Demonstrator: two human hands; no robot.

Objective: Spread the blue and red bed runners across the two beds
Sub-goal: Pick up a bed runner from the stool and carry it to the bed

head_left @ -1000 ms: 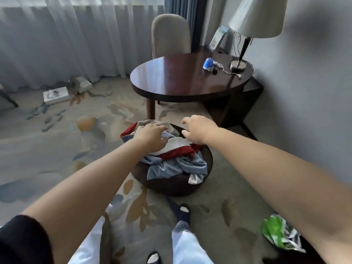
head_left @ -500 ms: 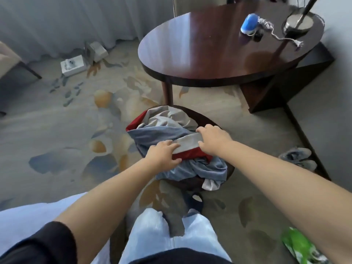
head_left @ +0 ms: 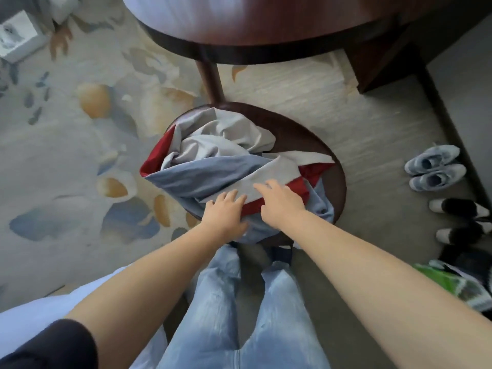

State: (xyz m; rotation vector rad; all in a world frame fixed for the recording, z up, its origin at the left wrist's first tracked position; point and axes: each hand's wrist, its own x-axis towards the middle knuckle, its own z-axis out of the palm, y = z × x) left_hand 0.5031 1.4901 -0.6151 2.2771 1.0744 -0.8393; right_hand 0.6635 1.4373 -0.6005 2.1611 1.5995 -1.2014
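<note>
The floor is being covered by a pale carpet patterned with blue and orange leaf shapes; soft light is being reflected off a dark round wooden tabletop, carried on a slim leg; a grey wall is being edged by dark skirting; pale sneakers are being kept beside it; a white bed corner is being shown lower left.

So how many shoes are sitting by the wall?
4. Two pale blue sneakers sit side by side, and two black-and-white shoes are just closer to us. More may be hidden past the right edge.
</note>
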